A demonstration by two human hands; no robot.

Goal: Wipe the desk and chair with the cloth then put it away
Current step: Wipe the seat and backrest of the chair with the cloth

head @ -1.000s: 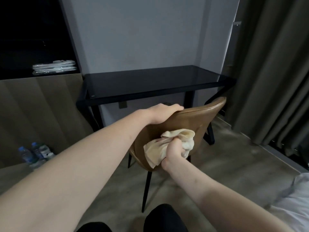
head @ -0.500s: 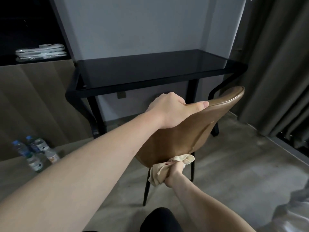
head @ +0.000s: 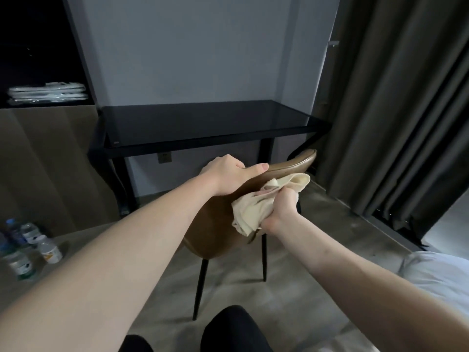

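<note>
Cream-coloured cotton cloth (head: 256,207), crumpled into a loose wad, sits bunched in the right hand (head: 280,212), whose fingers are curled tight around it, pressing it against the back face of a tan leather chair with thin black legs (head: 215,224). Nearest the camera are two bare forearms reaching forward. The right hand is low on the right side of the chair back, and the cloth spills up and to the left from the fist, its long axis slanting toward the chair's top rim. Just left of the cloth and a little higher, the left hand (head: 228,175) grips that rim, thumb laid flat along the top edge, steadying the chair. The unwiped leather lies mostly below and left of the cloth, so the right hand is the one placed to sweep it. Beyond the chair stands a black glass-topped table (head: 203,123) against a grey wall.
</note>
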